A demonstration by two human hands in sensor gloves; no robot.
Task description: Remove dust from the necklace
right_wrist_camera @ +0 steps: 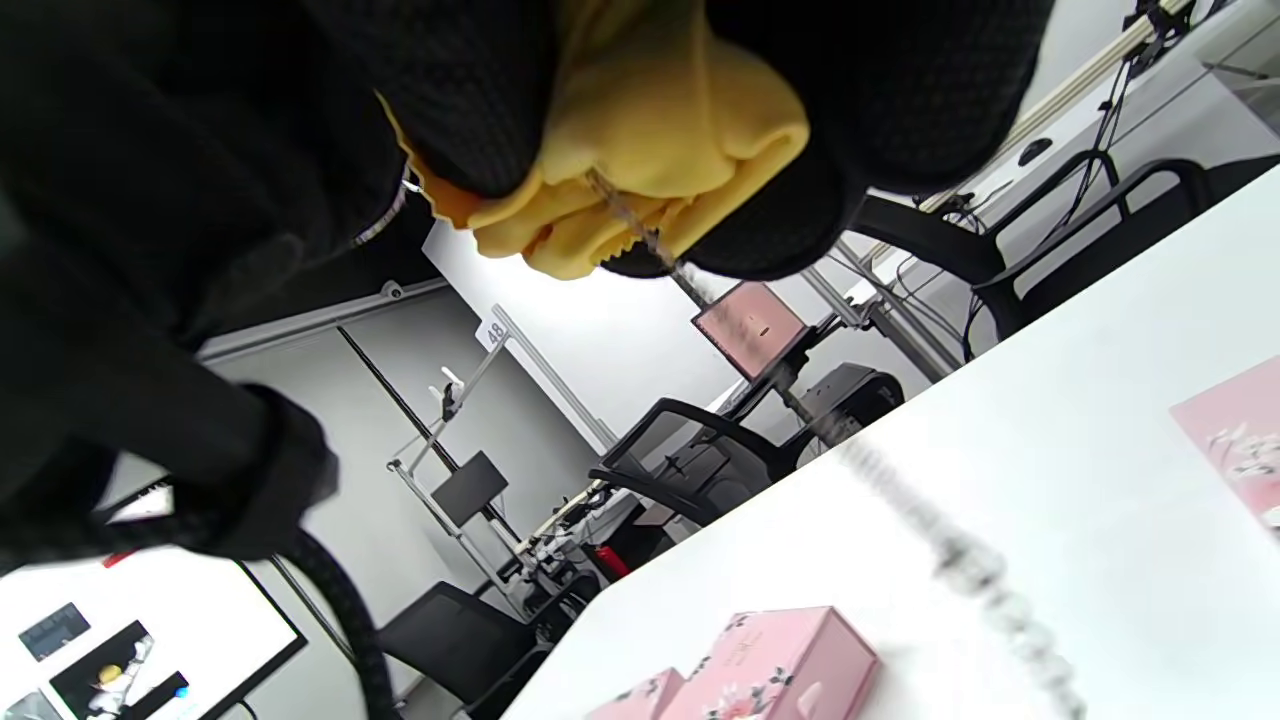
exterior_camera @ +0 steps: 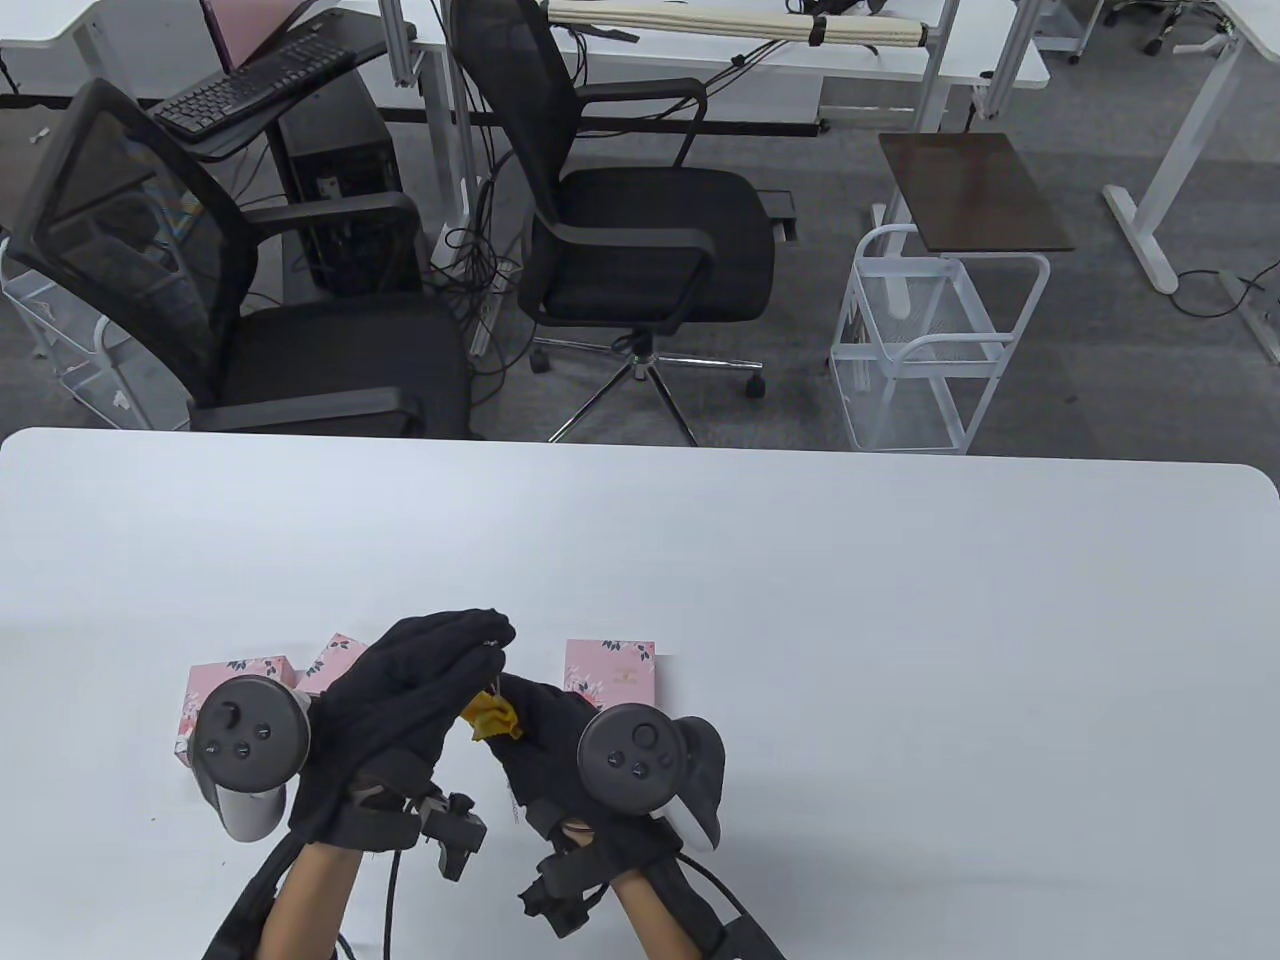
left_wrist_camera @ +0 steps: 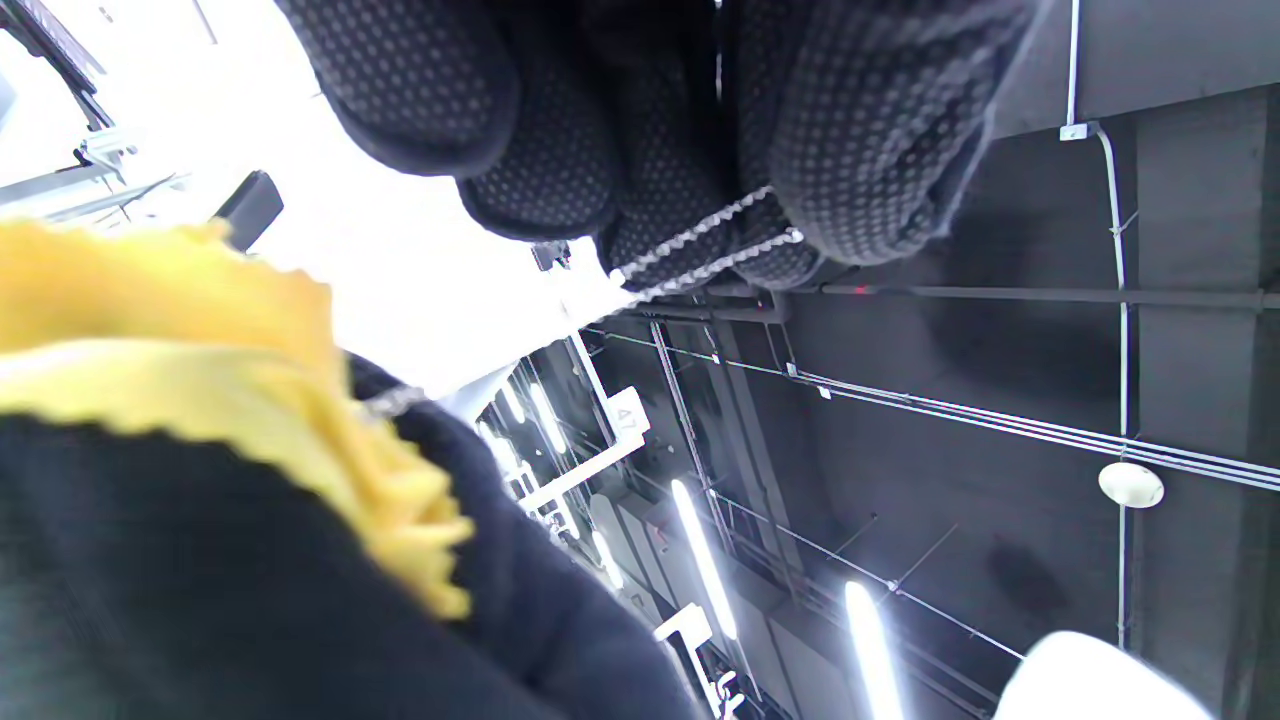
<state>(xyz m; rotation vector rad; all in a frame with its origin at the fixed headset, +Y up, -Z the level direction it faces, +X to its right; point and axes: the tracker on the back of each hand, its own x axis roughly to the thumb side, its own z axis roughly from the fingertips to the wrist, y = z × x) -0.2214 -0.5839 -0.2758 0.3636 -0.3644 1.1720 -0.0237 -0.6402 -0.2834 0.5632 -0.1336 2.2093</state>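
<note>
Spread under both hands: a white table (exterior_camera: 900,620). Beyond its far edge, well away from the hands: 2 black office chairs (exterior_camera: 640,230), a white wire cart (exterior_camera: 940,340), a keyboard (exterior_camera: 255,85). Just behind the hands, resting on the table: 3 pink floral boxes, 1 (exterior_camera: 610,675) beyond the right hand, 2 (exterior_camera: 240,680) beyond the left and partly hidden by its tracker.

Raised above the table, fingertips meeting: left hand (exterior_camera: 410,710) with fingers bunched, pinching a silver necklace (left_wrist_camera: 700,250) whose 2 strands cross the fingertips (left_wrist_camera: 860,180) in the left wrist view. Right hand (exterior_camera: 545,735) clenched around a crumpled yellow cloth (exterior_camera: 490,715), wrapped about the chain.

In the right wrist view, running out of the cloth (right_wrist_camera: 640,130) as 1 straight line, long axis slanting down toward the table, the blurred lower part (right_wrist_camera: 960,560) hanging near the surface; touching or not, cannot tell. In the table view, mostly blocked by gloves and cloth.
</note>
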